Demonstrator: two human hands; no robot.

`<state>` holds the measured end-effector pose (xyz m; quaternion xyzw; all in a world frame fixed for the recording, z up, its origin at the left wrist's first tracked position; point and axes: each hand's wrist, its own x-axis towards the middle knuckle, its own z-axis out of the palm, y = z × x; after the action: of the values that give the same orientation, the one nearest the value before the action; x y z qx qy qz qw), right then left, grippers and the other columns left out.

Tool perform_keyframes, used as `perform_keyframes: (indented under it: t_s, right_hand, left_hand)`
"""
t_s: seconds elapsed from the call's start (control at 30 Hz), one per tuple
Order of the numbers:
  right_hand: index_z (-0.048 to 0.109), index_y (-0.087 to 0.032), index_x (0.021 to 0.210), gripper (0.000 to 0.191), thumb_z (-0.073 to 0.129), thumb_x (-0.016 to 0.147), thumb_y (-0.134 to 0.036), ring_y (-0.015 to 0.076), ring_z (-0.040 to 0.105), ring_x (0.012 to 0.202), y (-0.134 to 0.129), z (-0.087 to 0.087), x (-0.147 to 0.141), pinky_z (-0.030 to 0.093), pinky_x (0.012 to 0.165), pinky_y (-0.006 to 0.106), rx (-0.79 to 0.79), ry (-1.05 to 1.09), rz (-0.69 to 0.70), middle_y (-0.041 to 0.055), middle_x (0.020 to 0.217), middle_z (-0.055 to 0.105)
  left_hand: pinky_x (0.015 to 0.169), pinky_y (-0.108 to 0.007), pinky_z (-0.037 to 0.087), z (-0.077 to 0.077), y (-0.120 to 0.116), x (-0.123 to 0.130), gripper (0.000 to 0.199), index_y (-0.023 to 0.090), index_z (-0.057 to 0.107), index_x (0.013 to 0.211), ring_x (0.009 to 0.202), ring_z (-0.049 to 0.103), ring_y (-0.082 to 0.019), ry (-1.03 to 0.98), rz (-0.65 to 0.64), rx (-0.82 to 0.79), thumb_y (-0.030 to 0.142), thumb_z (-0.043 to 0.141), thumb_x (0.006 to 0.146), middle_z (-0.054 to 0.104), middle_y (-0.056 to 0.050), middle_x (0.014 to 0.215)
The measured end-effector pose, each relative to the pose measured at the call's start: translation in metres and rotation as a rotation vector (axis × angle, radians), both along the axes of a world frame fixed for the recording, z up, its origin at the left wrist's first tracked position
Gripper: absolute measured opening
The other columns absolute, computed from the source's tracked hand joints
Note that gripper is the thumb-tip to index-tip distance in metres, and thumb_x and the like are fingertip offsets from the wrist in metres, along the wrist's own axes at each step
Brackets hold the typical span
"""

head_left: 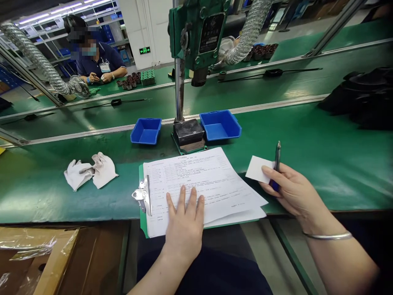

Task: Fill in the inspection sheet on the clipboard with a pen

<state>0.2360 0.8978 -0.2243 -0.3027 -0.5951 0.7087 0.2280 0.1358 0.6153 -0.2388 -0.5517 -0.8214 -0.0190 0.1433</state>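
My left hand (185, 223) lies flat with its fingers spread on printed sheets (196, 176). The sheets are on a green clipboard (143, 227) whose metal clip (143, 196) is at the left; it overhangs the table's front edge. To the right of the sheets, my right hand (290, 186) is closed round a dark pen (276, 164) with its end pointing up. The same hand pinches a small white card (259, 169) between thumb and fingers. White gloves (90, 170) rest on the table to the left of the clipboard.
A green press (198, 37) on a metal column rises behind the clipboard, its base between two blue bins (146, 132) (220, 125). Dark cloth (362, 98) lies at the right. A cardboard box (39, 262) stands lower left. Across the bench a person (98, 61) handles small parts.
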Motion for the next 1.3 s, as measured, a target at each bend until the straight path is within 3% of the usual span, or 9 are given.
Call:
perform_keyframes:
  t_s: [0.33,1.1,1.3]
  right_hand:
    - [0.055,-0.019,0.079,0.029,0.073,0.083,-0.042,0.0024,0.034,0.038,0.0046,-0.0014,0.001,0.021,0.039,0.015,-0.036,-0.026,0.026,-0.0056,0.051,0.046]
    - [0.057,-0.019,0.078,0.033,0.078,0.076,-0.044,0.002,0.036,0.038,0.0026,0.002,0.0005,0.025,0.039,0.012,-0.055,-0.063,-0.008,-0.0056,0.051,0.047]
    - [0.056,-0.019,0.074,0.034,0.072,0.081,-0.048,0.0034,0.035,0.037,0.0002,0.0019,-0.0016,0.025,0.038,0.014,-0.039,-0.062,-0.03,-0.005,0.046,0.046]
  left_hand:
    - [0.104,-0.076,0.038,-0.0039,-0.0004,0.0004,0.055,0.016,0.039,0.147,0.146,0.023,-0.041,-0.018,-0.002,0.024,0.021,0.047,0.093,0.028,-0.009,0.16]
    - [0.103,-0.078,0.04,-0.0029,0.0013,0.0013,0.052,0.016,0.045,0.143,0.144,0.029,-0.042,-0.062,-0.004,0.094,0.017,0.048,0.092,0.038,-0.008,0.156]
    - [0.109,-0.074,0.037,-0.0013,-0.0004,-0.0013,0.052,0.018,0.047,0.141,0.147,0.026,-0.033,-0.146,0.022,0.125,0.006,0.042,0.091,0.041,-0.003,0.154]
